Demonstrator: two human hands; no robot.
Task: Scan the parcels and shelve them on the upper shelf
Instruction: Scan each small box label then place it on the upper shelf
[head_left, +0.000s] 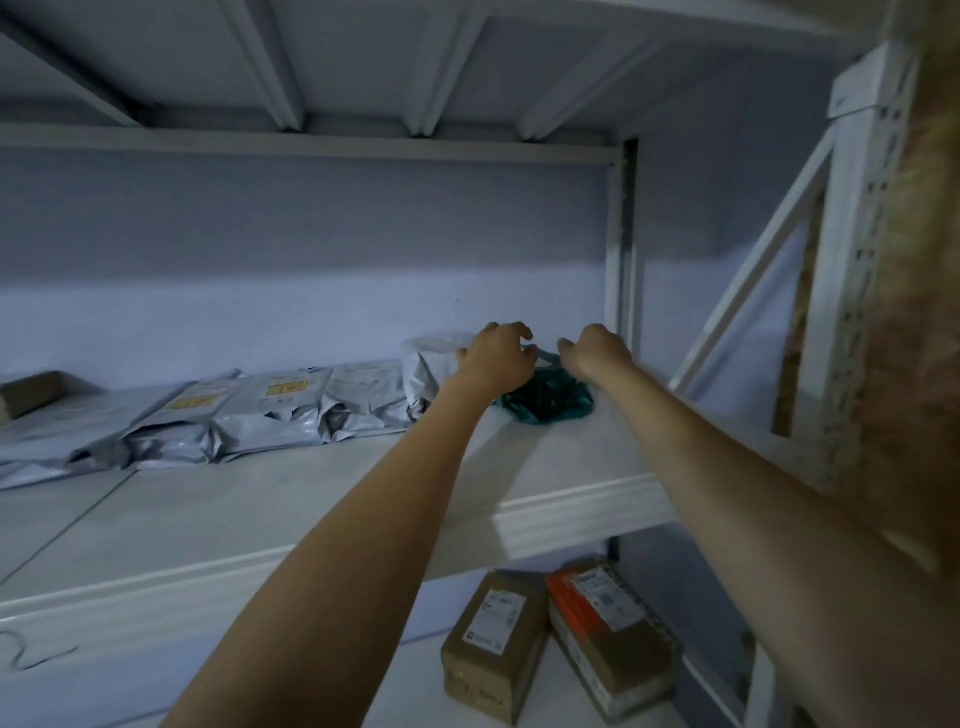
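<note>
Centre frame, the green parcel (545, 402) is pinched by curled left hand (498, 358) and right hand (597, 353); it should be seated flush against the grey parcels (270, 415).

A dark teal parcel (545, 402) lies on the white shelf (291, 499). At nine o'clock, grey mailers (270, 410) bear yellow labels. At six o'clock, brown boxes (493, 644), one with orange tape.

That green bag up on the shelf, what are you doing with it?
A person is reaching up with both hands, the left hand and right hand, to the dark green parcel on the upper shelf. It sits at the right end of a row of grey mailer bags. Two cardboard boxes lie on the shelf below.
</note>
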